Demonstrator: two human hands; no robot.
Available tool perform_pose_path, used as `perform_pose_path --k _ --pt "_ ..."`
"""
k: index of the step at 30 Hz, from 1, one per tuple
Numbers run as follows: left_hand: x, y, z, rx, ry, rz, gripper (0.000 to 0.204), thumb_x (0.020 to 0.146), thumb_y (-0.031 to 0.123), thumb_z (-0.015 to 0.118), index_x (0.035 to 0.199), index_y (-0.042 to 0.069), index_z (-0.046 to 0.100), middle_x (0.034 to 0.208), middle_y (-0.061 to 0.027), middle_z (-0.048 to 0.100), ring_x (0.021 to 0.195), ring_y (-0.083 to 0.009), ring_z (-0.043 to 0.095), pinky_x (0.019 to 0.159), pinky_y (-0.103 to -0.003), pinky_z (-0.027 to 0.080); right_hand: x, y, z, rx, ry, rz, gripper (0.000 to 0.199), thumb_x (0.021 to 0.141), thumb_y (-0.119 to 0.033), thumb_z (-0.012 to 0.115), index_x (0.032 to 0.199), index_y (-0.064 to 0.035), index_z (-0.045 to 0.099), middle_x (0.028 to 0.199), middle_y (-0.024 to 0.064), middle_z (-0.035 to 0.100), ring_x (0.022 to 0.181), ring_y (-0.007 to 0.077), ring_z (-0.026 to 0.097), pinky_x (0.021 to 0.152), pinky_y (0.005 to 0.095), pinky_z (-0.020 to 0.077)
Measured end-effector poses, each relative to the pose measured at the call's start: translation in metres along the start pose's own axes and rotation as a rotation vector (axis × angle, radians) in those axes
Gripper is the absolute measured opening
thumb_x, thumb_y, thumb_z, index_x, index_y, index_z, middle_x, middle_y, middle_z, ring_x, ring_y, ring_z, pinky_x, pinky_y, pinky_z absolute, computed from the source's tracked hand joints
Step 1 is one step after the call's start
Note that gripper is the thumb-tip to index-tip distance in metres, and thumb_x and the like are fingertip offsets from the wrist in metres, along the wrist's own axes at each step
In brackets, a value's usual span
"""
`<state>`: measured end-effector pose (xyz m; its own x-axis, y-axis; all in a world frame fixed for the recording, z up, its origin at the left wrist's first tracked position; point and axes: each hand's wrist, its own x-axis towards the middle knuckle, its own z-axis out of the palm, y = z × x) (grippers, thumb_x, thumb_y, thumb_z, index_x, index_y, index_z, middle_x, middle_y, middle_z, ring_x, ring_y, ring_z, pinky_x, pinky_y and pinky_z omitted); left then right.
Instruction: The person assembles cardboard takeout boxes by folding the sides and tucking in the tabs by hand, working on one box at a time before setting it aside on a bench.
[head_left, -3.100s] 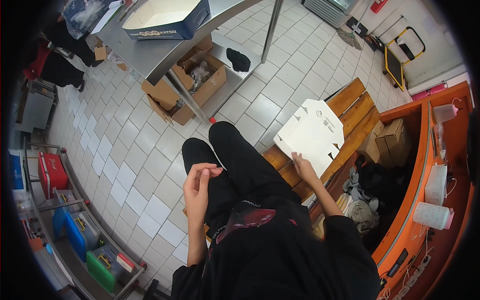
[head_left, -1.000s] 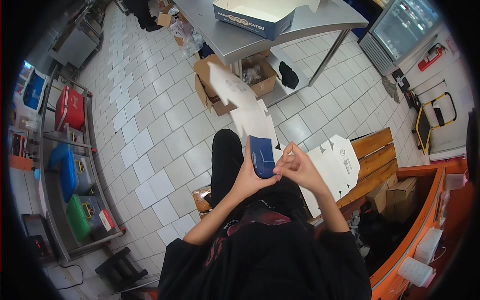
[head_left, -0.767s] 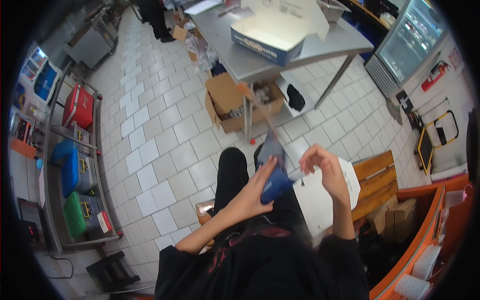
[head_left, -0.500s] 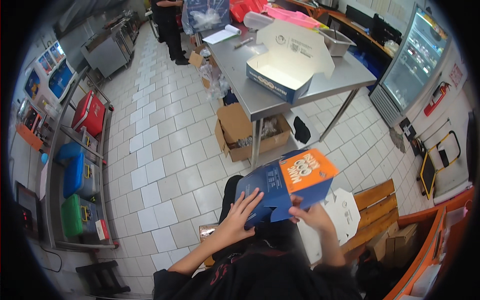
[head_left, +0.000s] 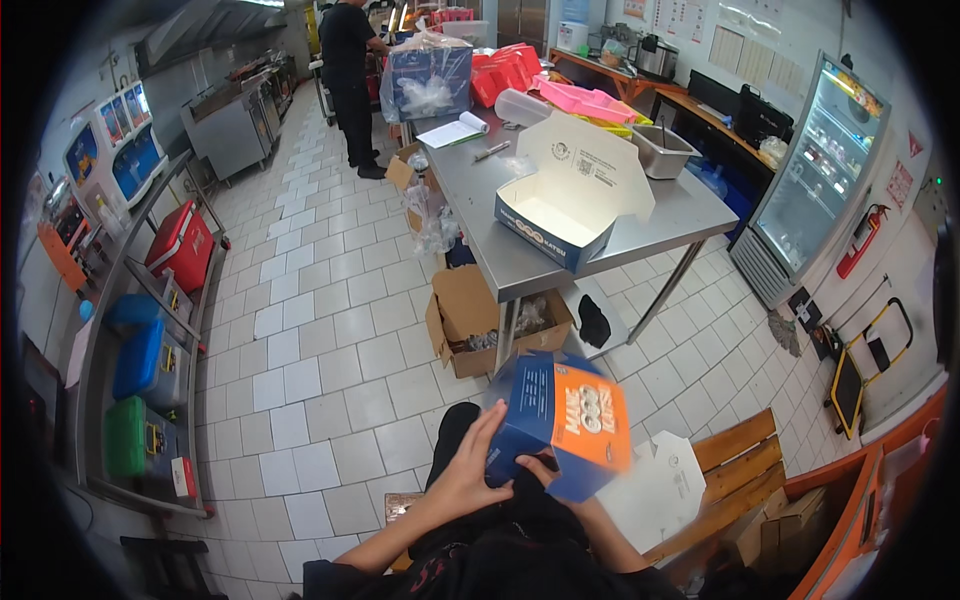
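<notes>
Over my lap I hold a blue and orange cardboard food box [head_left: 590, 415], tilted, its orange panel facing up and right. My left hand [head_left: 472, 462] presses against the box's blue left side, fingers stretched along it and thumb at the lower edge. At the near edge, my right hand [head_left: 548, 478] grips the box; its thumb shows while the other fingers are hidden behind the cardboard. To the right lie flat white box blanks [head_left: 655, 485] on a slatted wooden bench [head_left: 735, 455]. A similar open takeaway box [head_left: 545, 240], white inside, stands on the steel table [head_left: 475, 205] ahead.
Beneath the table sits an open brown carton [head_left: 460, 320] with plastic-wrapped things inside. At the left a metal rack [head_left: 85, 390] holds lidded bins and a red cooler [head_left: 185, 245]. A person in black [head_left: 347, 90] stands far ahead. A glass-door fridge [head_left: 815, 190] is at the right.
The box has turned in my hands, bringing its orange panel more toward me. My right hand has moved left, from the right flap to the near edge. The view has tipped upward.
</notes>
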<state>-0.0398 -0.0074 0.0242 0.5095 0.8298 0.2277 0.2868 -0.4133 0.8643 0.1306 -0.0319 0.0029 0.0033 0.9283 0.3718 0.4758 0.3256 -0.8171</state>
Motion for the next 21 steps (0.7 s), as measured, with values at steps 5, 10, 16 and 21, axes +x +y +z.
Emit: perform_pose_path --k 5,10,16,21 --pt "-0.001 0.003 0.011 0.024 0.164 0.069 0.106 0.061 0.01 0.074 0.142 0.011 0.007 0.143 -0.022 0.01 0.127 -0.0431 0.026 0.103 -0.043 0.031 0.001 0.033 0.018 1.044 -0.097 0.442 0.034 0.075 -0.01 0.072 0.104 -0.0043 0.054 0.087 0.002 0.059 0.079 0.0148 0.057 0.072 0.026 0.0486" --pt "-0.001 -0.012 0.016 0.163 0.071 0.061 0.095 0.066 0.021 0.073 0.143 0.017 0.016 0.142 -0.0254 0.014 0.126 -0.0433 0.029 0.1 -0.041 0.034 -0.002 0.035 0.014 0.673 -0.078 0.318 0.026 0.081 -0.006 0.063 0.105 -0.0014 0.054 0.097 0.0076 0.059 0.092 0.019 0.056 0.083 0.0337 0.0458" --pt "-0.013 -0.054 0.007 -0.602 0.388 -0.11 0.096 0.066 0.028 0.062 0.144 0.011 0.01 0.146 -0.0182 0.016 0.133 -0.0264 0.022 0.105 -0.03 0.022 0.002 0.098 -0.04 -0.273 0.307 0.19 0.028 0.093 -0.019 0.042 0.107 0.0011 0.055 0.107 0.0115 0.059 0.096 0.0205 0.057 0.085 0.0373 0.0439" --pt "-0.011 -0.06 -0.006 -1.112 0.237 -0.269 0.105 0.059 0.03 0.063 0.144 0.012 0.004 0.149 -0.0107 0.009 0.134 -0.0229 0.019 0.106 -0.029 0.02 -0.024 0.11 -0.063 0.886 -0.078 0.576 0.033 0.093 -0.019 0.043 0.118 0.0019 0.048 0.107 0.0103 0.058 0.095 0.0185 0.056 0.08 0.0314 0.0466"
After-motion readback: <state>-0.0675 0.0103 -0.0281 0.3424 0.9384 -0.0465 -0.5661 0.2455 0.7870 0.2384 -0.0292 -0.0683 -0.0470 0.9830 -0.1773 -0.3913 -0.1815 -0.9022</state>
